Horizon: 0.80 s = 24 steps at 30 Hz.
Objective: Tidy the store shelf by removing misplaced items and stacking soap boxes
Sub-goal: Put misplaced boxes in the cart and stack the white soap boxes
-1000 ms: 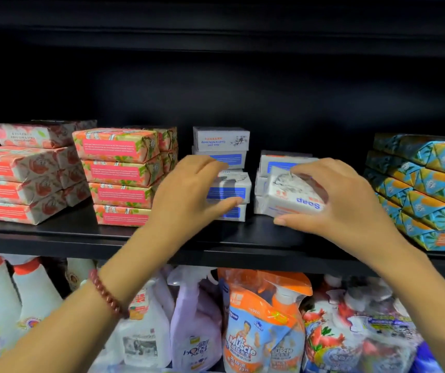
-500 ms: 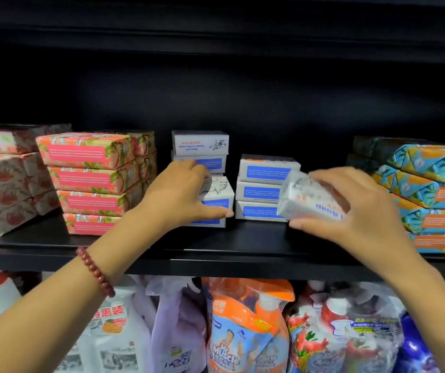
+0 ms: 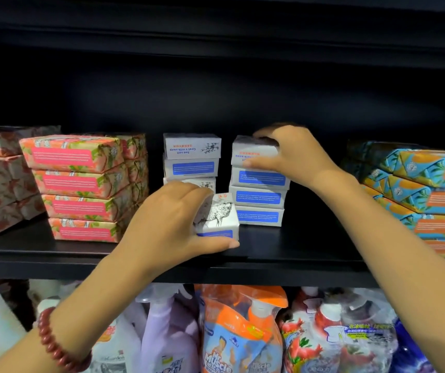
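Change: half a second ago my right hand (image 3: 294, 154) held the top box (image 3: 253, 154) tilted in front of the stack (image 3: 259, 200). The box now lies flat on that stack as the fourth tier. The fingers curl over it and the thumb is on its front face, so it is not yet released.

Its long axis runs left-right along the shelf (image 3: 310, 251) edge, long side toward me, print inverted.

Just left of the stack's foot, my left hand (image 3: 167, 219) grips the sheep box (image 3: 220, 216), which has been drawn forward. Its picture face tilts up at me, and the hand hides its long axis.

Judgement: one box is stacked, and the sheep box likely goes next.
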Available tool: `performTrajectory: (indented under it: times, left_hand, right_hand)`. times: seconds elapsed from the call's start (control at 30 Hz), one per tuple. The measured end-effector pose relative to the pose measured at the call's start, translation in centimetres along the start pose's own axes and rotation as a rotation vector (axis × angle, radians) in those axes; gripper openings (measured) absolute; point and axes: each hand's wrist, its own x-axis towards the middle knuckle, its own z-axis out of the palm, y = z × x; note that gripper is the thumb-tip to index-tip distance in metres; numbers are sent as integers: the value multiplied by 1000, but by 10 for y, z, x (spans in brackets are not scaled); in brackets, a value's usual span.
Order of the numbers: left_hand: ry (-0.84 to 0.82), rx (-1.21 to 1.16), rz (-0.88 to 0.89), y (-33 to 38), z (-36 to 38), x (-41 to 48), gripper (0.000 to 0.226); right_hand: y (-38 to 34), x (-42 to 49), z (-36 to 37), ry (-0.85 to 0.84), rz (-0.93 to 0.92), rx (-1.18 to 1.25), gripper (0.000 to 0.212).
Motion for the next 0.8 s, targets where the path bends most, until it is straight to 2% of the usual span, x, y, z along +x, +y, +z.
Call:
performTrajectory:
  times: [0.17,0.33,0.4,0.47,0.53,0.57,0.63,0.7,0.8]
  left_hand:
    - [3,-13,21,5,-1,1,78]
    - [-25,-50,17,18,7,10,78]
    - [-57,-79,12,26,14,17,80]
    - [-111,-106,8,35,23,24,78]
    - [-174,-118,8,43,32,30,66]
    - [-198,-118,14,46,37,33,59]
    - [-246,-111,23,51,46,38,57]
    - [-280,-116,25,53,56,42,58]
    - [-315,-147,7,54,62,44,59]
  right_hand:
    - [3,1,5,-43,6,-72,56]
    - [2,-5,3,-19,-6,-153,55]
    - [6,-15,-1,66,21,-154,56]
    - [14,-34,-5,238,22,-95,49]
    - [20,-61,-9,366,16,-13,39]
    - [24,-76,-10,375,37,21,35]
    - [29,-107,-9,301,79,67,29]
    - [33,-134,-4,154,119,88,27]
    - [36,-163,8,-14,169,112,39]
